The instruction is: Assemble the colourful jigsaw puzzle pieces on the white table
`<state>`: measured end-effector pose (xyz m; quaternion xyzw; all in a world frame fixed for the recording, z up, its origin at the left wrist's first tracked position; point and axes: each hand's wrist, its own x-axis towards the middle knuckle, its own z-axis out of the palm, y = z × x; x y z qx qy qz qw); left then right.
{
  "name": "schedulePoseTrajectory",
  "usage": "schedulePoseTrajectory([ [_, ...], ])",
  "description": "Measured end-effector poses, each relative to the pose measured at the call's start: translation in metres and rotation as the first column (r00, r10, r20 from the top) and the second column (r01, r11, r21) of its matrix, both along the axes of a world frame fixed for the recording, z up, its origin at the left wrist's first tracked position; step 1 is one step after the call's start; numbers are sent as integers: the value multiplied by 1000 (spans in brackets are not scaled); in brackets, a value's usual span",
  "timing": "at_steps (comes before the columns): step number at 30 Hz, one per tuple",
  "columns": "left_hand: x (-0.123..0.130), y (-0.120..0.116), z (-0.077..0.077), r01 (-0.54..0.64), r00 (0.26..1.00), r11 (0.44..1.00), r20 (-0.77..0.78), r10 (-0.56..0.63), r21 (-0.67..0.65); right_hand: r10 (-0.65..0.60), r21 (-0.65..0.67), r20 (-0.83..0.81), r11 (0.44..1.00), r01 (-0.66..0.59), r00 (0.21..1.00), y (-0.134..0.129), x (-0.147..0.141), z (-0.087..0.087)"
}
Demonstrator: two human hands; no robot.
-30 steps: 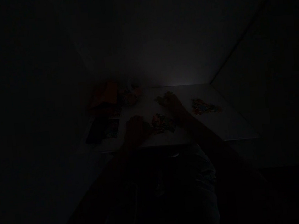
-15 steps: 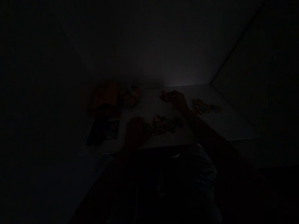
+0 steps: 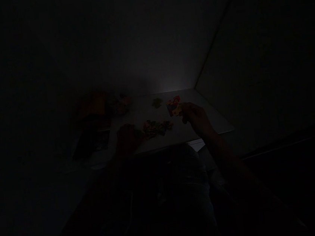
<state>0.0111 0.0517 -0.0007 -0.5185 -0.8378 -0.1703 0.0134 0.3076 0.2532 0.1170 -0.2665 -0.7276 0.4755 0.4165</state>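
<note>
The picture is very dark. My right hand (image 3: pixel 197 117) is closed on a thin, colourful cut-out piece (image 3: pixel 174 107) in red, yellow and blue, held up above the table; whether it is one piece or a stack is unclear. My left hand (image 3: pixel 127 136) is at the near side of the table, beside the left end of a pile of colourful cut-outs (image 3: pixel 153 128). Its fingers are too dark to make out. Farther back lies a small green leaf-like piece (image 3: pixel 156 103), apart from both hands.
A pale table (image 3: pixel 142 108) meets the wall at the back. On its left are an orange bag or packet (image 3: pixel 92 104), a clump of colourful pieces (image 3: pixel 120 104) and a dark flat item with a picture (image 3: pixel 102 140). My legs are below the front edge.
My view has turned right. My right hand has come back from the rear of the table, where the green piece now lies, and has taken hold of the colourful cut-out. The left hand stays by the pile.
</note>
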Motion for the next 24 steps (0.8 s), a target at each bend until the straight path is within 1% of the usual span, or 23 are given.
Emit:
schedulePoseTrajectory([
  [5, 0, 3, 2, -28, 999, 999, -29, 27, -16, 38, 39, 39, 998, -40, 998, -20, 26, 35],
  [9, -1, 3, 4, -16, 1000, 1000, -27, 16, -15, 49, 54, 48, 997, -51, 998, -32, 42, 53],
  [13, 2, 3, 10, -27, 999, 999, -31, 27, -20, 64, 77, 64, 995, -69, 996, -40, 56, 62],
  [16, 4, 1, 11, -14, 999, 1000, -40, 14, -1, 47, 102, 87, 993, -56, 995, -43, 64, 67],
  [20, 2, 1, 9, 14, 999, 999, -42, -12, 36, 28, 148, 126, 988, -47, 992, -43, 70, 76],
  [24, -4, 4, 5, 23, 999, 999, -45, -22, 25, 33, 164, 164, 985, -60, 986, -38, 72, 82],
])
